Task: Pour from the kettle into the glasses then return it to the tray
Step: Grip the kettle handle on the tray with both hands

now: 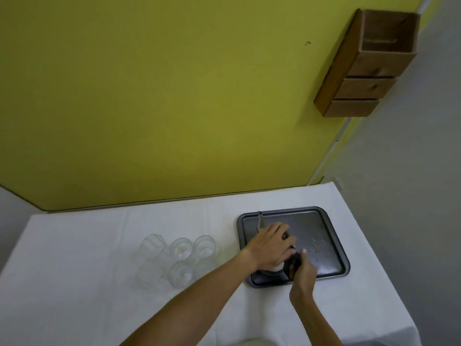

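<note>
A white kettle [276,266] with a thin metal spout [261,221] stands on the left part of a dark metal tray [324,236]. My left hand [268,245] lies flat over its top and lid, hiding most of the body. My right hand [303,270] is closed around the kettle's dark handle [294,264] at the near side. Several clear glasses [178,258] stand in two rows on the white tablecloth, left of the tray, well apart from both hands.
The table [87,283] is covered by a white cloth and backs onto a yellow-green wall [174,96]. A wooden stepped box shelf [369,66] hangs on the wall at upper right. The table's right edge drops off beside the tray.
</note>
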